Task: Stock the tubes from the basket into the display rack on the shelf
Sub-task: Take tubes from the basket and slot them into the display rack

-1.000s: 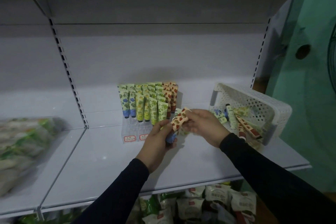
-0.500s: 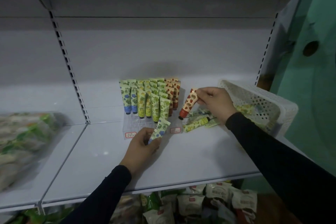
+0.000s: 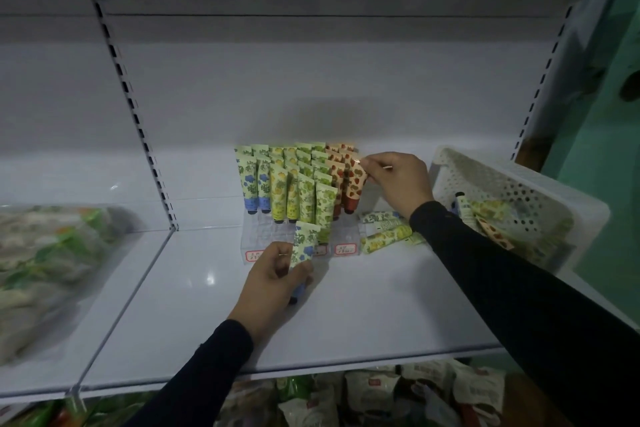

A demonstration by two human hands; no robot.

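Display rack, frame centre, mostly stocked: right hand pinches orange tube into it, left hand grips blue-flowered tube; loose tubes and basket stock remain.

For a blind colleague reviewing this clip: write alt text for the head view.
A person's right hand pinches a red strawberry-print tube at the right end of a clear display rack full of upright tubes, while the left hand holds a blue-flowered tube. Loose tubes lie beside a white basket on the shelf.

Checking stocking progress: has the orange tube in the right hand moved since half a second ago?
Yes. The orange tube went left and down into the rack's right column, pinched by the right hand.
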